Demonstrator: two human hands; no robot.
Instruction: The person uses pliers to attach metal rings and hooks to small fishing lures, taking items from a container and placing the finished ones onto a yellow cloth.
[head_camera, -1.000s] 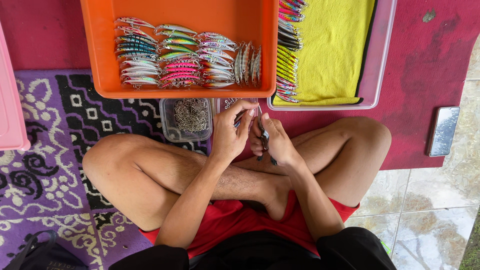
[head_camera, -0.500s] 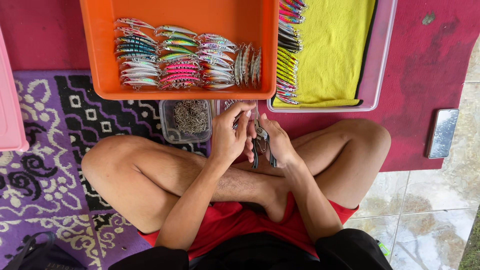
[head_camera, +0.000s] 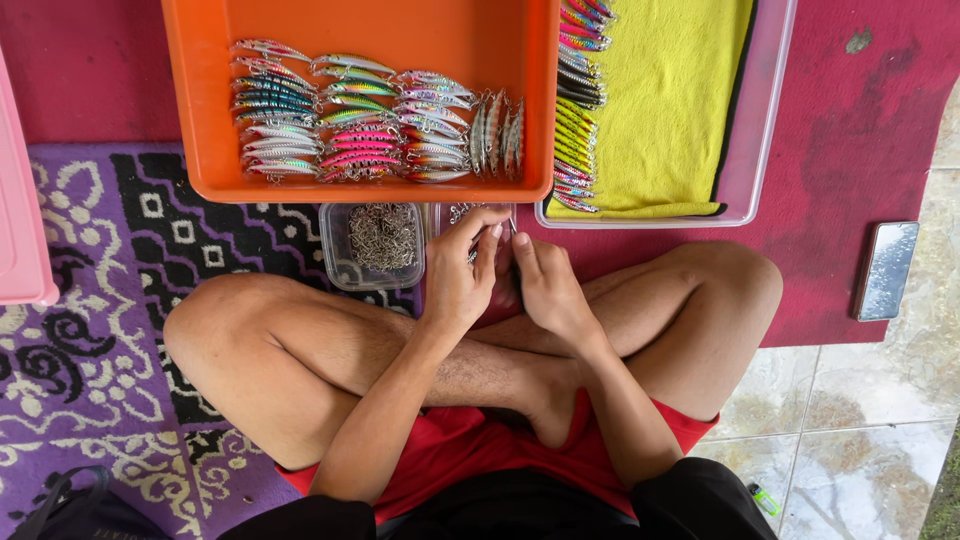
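Between your crossed knees, your two hands meet over a small clear plastic tub whose far edge shows a tangle of thin metal fittings. Your left hand has its fingers curled in toward the thumb, pinching something too small to make out. Your right hand is closed around a slim dark tool, of which only a sliver shows beside the fingers.

Just to the left stands a second clear square tub, with a heap of small wire hooks in it. Past both tubs sits an orange plastic bin with smooth walls, holding rows of glossy, slender fishing lures in pink, green, blue and silver, a few standing on edge at the right end. To its right is a clear shallow tray lined with a yellow towel; more striped lures are stacked along its left side.

Everything rests on the floor: a red mat, a purple patterned rug, and pale glossy tiles at right. A phone lies flat on the mat's edge, and a pink lid juts in at far left.
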